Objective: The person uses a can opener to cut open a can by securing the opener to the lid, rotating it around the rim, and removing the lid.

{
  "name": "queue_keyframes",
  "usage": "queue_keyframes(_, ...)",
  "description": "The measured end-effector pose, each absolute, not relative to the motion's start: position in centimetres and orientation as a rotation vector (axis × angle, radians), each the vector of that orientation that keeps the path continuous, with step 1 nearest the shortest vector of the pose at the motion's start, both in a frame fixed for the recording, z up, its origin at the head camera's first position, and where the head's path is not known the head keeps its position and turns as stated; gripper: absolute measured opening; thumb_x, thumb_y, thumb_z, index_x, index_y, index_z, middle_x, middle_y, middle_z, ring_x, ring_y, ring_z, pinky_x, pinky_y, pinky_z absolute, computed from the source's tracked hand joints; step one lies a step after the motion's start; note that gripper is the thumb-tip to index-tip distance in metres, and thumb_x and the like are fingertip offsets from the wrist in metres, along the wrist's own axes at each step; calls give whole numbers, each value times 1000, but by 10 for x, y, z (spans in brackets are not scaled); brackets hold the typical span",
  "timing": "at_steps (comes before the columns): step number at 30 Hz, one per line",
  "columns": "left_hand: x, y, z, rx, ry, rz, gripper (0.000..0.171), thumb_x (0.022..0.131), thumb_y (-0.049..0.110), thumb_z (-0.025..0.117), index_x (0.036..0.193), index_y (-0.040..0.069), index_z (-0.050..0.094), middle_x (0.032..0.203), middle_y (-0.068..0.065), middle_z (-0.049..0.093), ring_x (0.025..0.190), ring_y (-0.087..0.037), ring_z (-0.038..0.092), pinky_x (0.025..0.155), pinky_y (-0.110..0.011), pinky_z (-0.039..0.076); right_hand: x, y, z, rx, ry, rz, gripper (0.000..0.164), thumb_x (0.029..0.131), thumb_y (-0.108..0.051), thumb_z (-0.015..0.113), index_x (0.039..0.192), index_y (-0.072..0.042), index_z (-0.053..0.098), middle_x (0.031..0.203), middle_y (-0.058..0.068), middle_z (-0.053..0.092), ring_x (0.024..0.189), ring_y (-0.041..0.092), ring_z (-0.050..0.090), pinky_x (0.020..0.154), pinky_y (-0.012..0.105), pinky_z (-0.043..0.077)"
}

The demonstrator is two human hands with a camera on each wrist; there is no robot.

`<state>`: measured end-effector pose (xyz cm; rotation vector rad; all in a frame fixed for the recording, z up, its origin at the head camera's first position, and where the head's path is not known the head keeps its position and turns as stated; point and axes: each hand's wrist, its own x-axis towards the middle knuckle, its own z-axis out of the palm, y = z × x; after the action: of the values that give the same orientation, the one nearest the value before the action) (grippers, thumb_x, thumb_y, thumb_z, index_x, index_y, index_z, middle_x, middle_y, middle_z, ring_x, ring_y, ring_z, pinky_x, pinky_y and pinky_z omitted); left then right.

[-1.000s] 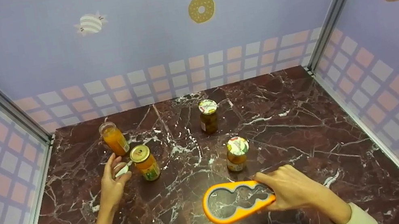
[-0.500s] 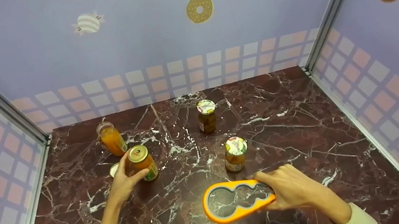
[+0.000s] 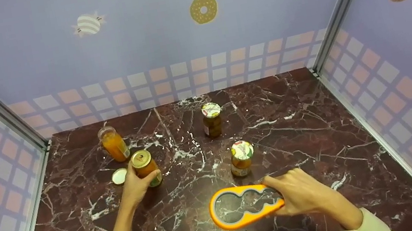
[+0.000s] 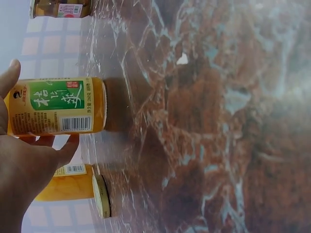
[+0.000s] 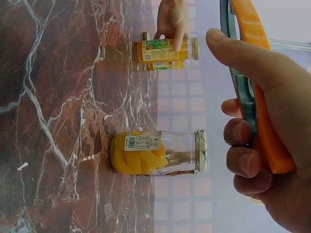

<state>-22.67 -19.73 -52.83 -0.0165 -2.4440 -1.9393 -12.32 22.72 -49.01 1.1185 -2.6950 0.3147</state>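
Note:
My left hand (image 3: 134,189) grips a lidded glass jar (image 3: 144,160) of orange contents, thumb on its near right side and fingers round the left. This jar has a gold lid and a green-and-yellow label (image 4: 56,101). It stands upright on the marble table. Behind it is an uncapped jar (image 3: 115,146) of orange contents, with a loose lid (image 3: 119,176) lying beside it. My right hand (image 3: 298,192) holds an orange jar opener (image 3: 236,224) with grey scalloped inner edges, raised over the table. Just beyond the opener stands a jar (image 3: 242,162) of yellow fruit with a patterned lid.
Farther back stands a jar (image 3: 212,123) with dark contents and a patterned lid. Lilac panels wall the dark red marble table (image 3: 190,220) at the back and both sides, joined by metal posts (image 3: 339,3).
My left hand has moved right, from over the loose lid to the gold-lidded jar, and closed its fingers round it. The right hand keeps the jar opener in nearly the same place.

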Motion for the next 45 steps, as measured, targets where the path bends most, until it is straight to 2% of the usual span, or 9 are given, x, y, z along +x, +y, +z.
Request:
queue_keyframes(6, -228, -197, -534, -36, -2424, -1905, 75, 79, 5, 73, 139, -2, 28, 126, -26, 45, 115, -38, 45, 101, -47, 33, -123, 226, -490, 1128, -2700, 334, 57, 60, -64, 73, 97, -25, 54, 58, -18, 45, 45, 6, 32, 41, 23, 24)
queue_keyframes(13, -242, -203, -561, -13, -2420, -1903, 80, 77, 17, 77, 140, 5, 29, 129, -20, 45, 116, -33, 46, 103, -43, 33, -123, 227, -490, 1112, -2704, 348, 57, 61, -65, 72, 97, -26, 53, 59, -20, 44, 45, 5, 32, 40, 23, 24)
queue_keyframes(18, -243, -202, -563, -32, -2411, -1877, 77, 78, 15, 76, 139, 5, 30, 127, -20, 46, 115, -34, 46, 102, -45, 33, -123, 227, -491, 1112, -2688, 349, 58, 58, -63, 75, 97, -26, 53, 60, -18, 46, 45, 6, 32, 41, 23, 24)
queue_keyframes(25, -238, -196, -563, -65, -2432, -1857, 73, 79, 11, 75, 138, 4, 32, 125, -19, 47, 114, -33, 47, 101, -45, 34, -123, 230, -491, 1100, -2709, 346, 61, 57, -62, 75, 100, -26, 53, 61, -18, 50, 46, 5, 33, 41, 23, 27)
queue_keyframes(33, -229, -189, -565, -98, -2471, -1844, 80, 79, 15, 75, 142, 7, 27, 126, -20, 46, 114, -33, 47, 100, -47, 35, -124, 232, -492, 1083, -2705, 356, 62, 60, -65, 72, 105, -27, 54, 65, -21, 50, 46, 4, 36, 40, 23, 29)
queue_keyframes(45, -210, -172, -566, -188, -2493, -1813, 80, 76, 17, 78, 140, 6, 31, 120, -17, 51, 108, -30, 52, 96, -45, 39, -124, 234, -493, 1075, -2674, 397, 61, 61, -64, 73, 106, -27, 55, 67, -21, 51, 47, 3, 38, 40, 23, 31)
